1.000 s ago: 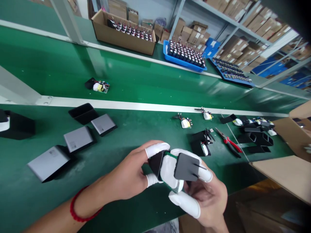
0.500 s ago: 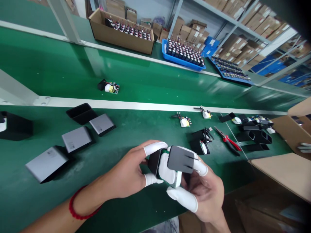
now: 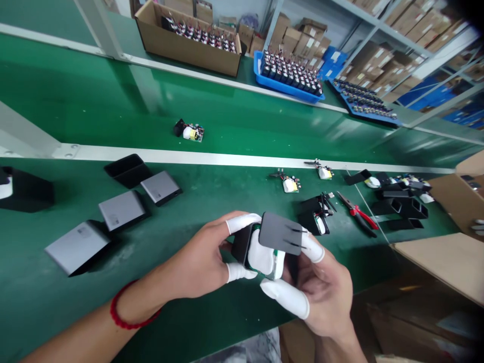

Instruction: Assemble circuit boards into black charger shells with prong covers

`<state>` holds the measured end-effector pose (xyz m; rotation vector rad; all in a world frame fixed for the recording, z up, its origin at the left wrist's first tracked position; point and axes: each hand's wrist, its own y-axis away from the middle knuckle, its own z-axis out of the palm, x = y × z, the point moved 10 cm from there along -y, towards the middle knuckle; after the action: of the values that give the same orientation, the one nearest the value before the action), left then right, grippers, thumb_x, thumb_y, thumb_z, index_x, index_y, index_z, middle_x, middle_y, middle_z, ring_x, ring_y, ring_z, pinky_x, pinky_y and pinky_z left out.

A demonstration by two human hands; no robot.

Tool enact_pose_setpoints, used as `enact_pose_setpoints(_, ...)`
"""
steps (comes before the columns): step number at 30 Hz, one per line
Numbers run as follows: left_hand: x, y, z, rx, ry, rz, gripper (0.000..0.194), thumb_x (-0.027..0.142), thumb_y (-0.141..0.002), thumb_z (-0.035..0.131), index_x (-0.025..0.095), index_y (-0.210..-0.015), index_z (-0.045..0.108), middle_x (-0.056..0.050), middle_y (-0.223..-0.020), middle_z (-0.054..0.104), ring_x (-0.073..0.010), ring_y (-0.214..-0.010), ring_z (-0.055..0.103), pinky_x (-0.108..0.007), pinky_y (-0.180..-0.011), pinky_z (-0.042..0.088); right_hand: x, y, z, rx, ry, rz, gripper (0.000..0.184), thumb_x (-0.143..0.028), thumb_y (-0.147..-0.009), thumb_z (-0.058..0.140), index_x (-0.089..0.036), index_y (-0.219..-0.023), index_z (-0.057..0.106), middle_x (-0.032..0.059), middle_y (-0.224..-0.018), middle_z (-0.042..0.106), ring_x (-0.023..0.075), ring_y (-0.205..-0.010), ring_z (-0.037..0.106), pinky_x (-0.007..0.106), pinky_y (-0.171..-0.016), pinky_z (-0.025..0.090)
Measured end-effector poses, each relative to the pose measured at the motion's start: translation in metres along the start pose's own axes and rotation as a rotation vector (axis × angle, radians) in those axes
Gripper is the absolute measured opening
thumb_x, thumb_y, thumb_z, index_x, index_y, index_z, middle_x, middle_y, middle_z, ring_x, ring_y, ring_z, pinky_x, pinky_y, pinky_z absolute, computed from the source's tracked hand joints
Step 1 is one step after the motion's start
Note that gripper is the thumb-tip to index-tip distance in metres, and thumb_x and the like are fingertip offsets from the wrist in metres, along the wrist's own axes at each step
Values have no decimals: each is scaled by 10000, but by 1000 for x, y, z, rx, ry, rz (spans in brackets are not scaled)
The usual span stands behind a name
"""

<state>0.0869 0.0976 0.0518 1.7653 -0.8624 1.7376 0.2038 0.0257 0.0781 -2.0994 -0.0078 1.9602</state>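
Note:
My left hand [image 3: 204, 257] grips a black plastic housing [image 3: 240, 246] between white-cotted thumb and fingers. A circuit board with a white pad [image 3: 260, 254] sits partly inside its open end, with the green edge showing. Over it hangs a dark grey end cap [image 3: 280, 233], tilted, with two thin dark slots or prongs at its right edge. My right hand [image 3: 321, 287] holds the cap's right side with a cotted finger; its cotted thumb lies below the board. The remaining right fingers are partly hidden behind.
Grey-topped black housings [image 3: 123, 209] lie on the green bench at left. Rightward are a loose board [image 3: 290, 184], a black housing with wires [image 3: 316, 214], red-handled pliers [image 3: 359, 214] and a cardboard box [image 3: 459, 194]. A blue tray [image 3: 289, 85] of parts stands on the rear shelf.
The cap and board have risen slightly in view, with both hands still around them. The loose board on the rear green surface appears farther right. The camera view has shifted a little.

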Motion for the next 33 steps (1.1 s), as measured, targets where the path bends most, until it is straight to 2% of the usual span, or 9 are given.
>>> enact_pose_setpoints(4, 3, 1, 1, -20, -33, 39, 534, 154, -758, 788, 210, -1246, 577, -79, -1239, 641, -229, -1060, 657, -294, -840, 572, -5, 5, -3, 21, -20, -61, 677, -116, -694, 848, -320, -1306, 642, 105, -1271, 647, 328, -1078, 665, 498, -921, 577)
enact_pose_setpoints(9, 19, 3, 0, -9, -126, 178, 502, 83, -804, 693, 207, -1269, 549, -97, -1277, 631, -236, -1136, 643, -272, -863, 567, -8, 10, 1, -14, 149, -101, 703, -16, -704, 766, -297, -1330, 612, 102, -1267, 646, 260, -873, 700, 509, -938, 568)
enact_pose_setpoints(15, 19, 4, -1, -15, -168, 189, 487, 141, -816, 702, 209, -1269, 540, -97, -1271, 637, -240, -1127, 656, -268, -871, 569, -15, 8, 4, -17, 132, -148, 736, -67, -700, 807, -348, -1344, 588, 72, -1287, 646, 321, -1110, 652, 481, -952, 567)
enact_pose_setpoints(18, 17, 4, 0, -8, -165, 183, 493, 136, -803, 713, 211, -1261, 546, -90, -1261, 642, -235, -1109, 662, -261, -852, 572, -16, 5, 5, -21, 129, -136, 736, -75, -701, 819, -348, -1344, 591, 77, -1282, 645, 305, -1079, 663, 429, -880, 600)
enact_pose_setpoints(21, 15, 2, 1, -12, -132, 133, 494, 96, -786, 712, 220, -1241, 566, -79, -1252, 639, -226, -1082, 665, -243, -797, 580, -14, 1, 4, -11, 121, -97, 705, -75, -684, 833, -333, -1309, 630, 89, -1236, 650, 270, -958, 685, 356, -744, 622)
enact_pose_setpoints(25, 9, -1, 5, -56, -65, 23, 338, 132, -793, 740, 206, -1107, 642, -58, -1151, 654, -195, -954, 670, -256, -756, 582, -6, -4, 1, 7, 25, 16, 653, -111, -671, 857, -295, -1269, 673, 102, -1198, 637, 226, -862, 665, 248, -545, 569)
enact_pose_setpoints(28, 9, -1, 4, -53, -40, 17, 339, 152, -805, 735, 210, -1126, 641, -48, -1115, 646, -189, -927, 659, -277, -767, 582, -4, -4, 3, -7, 13, 53, 668, -98, -692, 841, -300, -1301, 652, 101, -1220, 620, 204, -867, 639, 210, -520, 526)
enact_pose_setpoints(31, 8, 0, 4, -51, -59, 18, 320, 122, -798, 726, 224, -1090, 646, -22, -1071, 637, -184, -930, 659, -274, -781, 580, -6, -3, 3, -14, 25, 31, 680, -45, -680, 826, -338, -1270, 660, 64, -1208, 596, 139, -775, 590, 173, -496, 483)
enact_pose_setpoints(33, 6, 0, 5, -56, -64, 2, 293, 87, -785, 724, 225, -1034, 654, -7, -1033, 635, -178, -930, 662, -260, -789, 579, -7, -2, 4, -22, 42, 11, 696, -17, -679, 804, -360, -1265, 652, 45, -1205, 583, 140, -808, 588, 165, -508, 481)
